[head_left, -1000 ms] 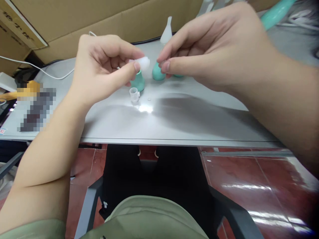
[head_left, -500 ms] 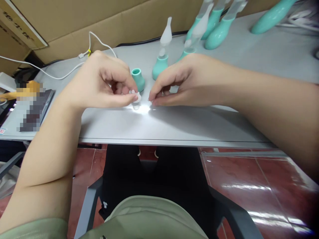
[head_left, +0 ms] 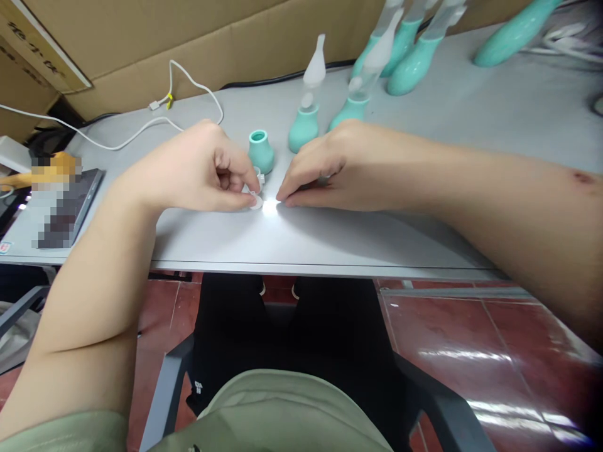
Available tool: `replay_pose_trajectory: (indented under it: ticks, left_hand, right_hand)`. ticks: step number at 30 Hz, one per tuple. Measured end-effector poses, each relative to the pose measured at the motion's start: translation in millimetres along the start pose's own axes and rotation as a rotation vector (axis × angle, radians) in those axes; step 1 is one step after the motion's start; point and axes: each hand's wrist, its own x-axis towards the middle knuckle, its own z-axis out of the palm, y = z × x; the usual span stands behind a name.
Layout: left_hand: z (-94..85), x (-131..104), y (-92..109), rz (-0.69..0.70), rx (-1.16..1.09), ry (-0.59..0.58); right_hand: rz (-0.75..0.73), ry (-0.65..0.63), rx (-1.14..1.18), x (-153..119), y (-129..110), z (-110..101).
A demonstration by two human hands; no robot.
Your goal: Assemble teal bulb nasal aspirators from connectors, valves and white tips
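My left hand point(head_left: 207, 169) pinches a small white and clear plastic piece point(head_left: 255, 199) between thumb and forefinger, just above the table. A few centimetres to the right, my right hand point(head_left: 320, 169) has its thumb and forefinger pressed together close to the tabletop. Whatever those fingertips hold, if anything, is too small to make out. Directly behind the left fingertips stands a teal rubber bulb point(head_left: 262, 157), upright with its round mouth open. Beyond my right hand stands a nasal aspirator point(head_left: 304, 125) with a teal bulb, clear middle and white tip.
More teal aspirators point(head_left: 417, 66) stand at the back right, and another teal bulb point(head_left: 516, 34) lies further right. A white cable point(head_left: 141, 129) runs along the back left before a cardboard wall point(head_left: 188, 37). A dark flat device point(head_left: 89, 201) lies at the left.
Both hands have lowered slightly toward the table. The piece in my left fingers has turned and now sits lower. My right fingertips have moved a little left and down.
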Motion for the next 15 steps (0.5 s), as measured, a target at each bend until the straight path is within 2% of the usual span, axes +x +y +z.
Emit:
replay_pose_trajectory:
  ticks: [4, 7, 11, 15]
  left_hand:
    - [-3.6, -8, 7, 0.011, -0.009, 0.035]
    - [-2.7, -13, 7, 0.075, -0.023, 0.127]
    - [0.3, -11, 0, 0.277, -0.055, 0.370]
    - [1.6, -5, -14, 0.439, -0.106, 0.746]
  right_hand:
    - [0.055, 0.009, 0.012, -3, -3, -4]
    - [0.113, 0.109, 0.051, -5, -7, -10]
    - [0.168, 0.423, 0.056, -4, -14, -18]
    - [0.300, 0.650, 0.074, 3, -20, -24]
